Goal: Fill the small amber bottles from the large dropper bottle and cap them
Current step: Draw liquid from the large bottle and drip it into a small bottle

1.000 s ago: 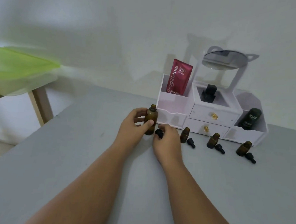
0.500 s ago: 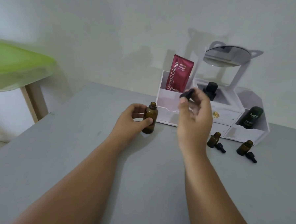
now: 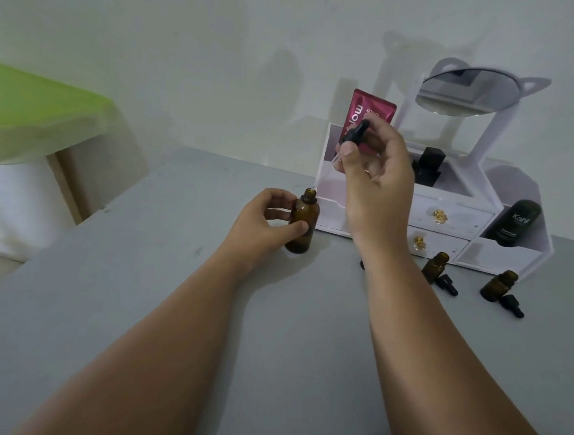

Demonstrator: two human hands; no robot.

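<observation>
The left hand (image 3: 265, 219) gripped the big bottle (image 3: 302, 224) round its body, thumb in front and the other fingers curled behind, holding it upright on the tabletop (image 3: 143, 276) near the far edge, just in front of the left end of the organiser (image 3: 509, 259). The right hand (image 3: 377, 175) hung above and right of it, pinching the black dropper (image 3: 355, 134) with the bulb up. The clear pipette slanted down to the left, its tip at the bottle's open mouth; whether it was inside could not be told. Bare grey surface ran from the bottle to the left edge and across the whole near half under both forearms. Room was tight only along the far edge at the right. There stood two small bottles (image 3: 435, 266) (image 3: 498, 284), open and close to the organiser's front, with two caps (image 3: 446, 284) (image 3: 511, 305), one lying just beside each. A dark bit showed at the right forearm's edge, too little to name. The organiser held one red sachet (image 3: 371, 112), one black block (image 3: 428, 165) and one black tube (image 3: 514, 222). It had two drawers (image 3: 451, 219) with gold knobs, and one mirror (image 3: 468, 93) above. A green top (image 3: 35, 111) stood beyond the left edge.
</observation>
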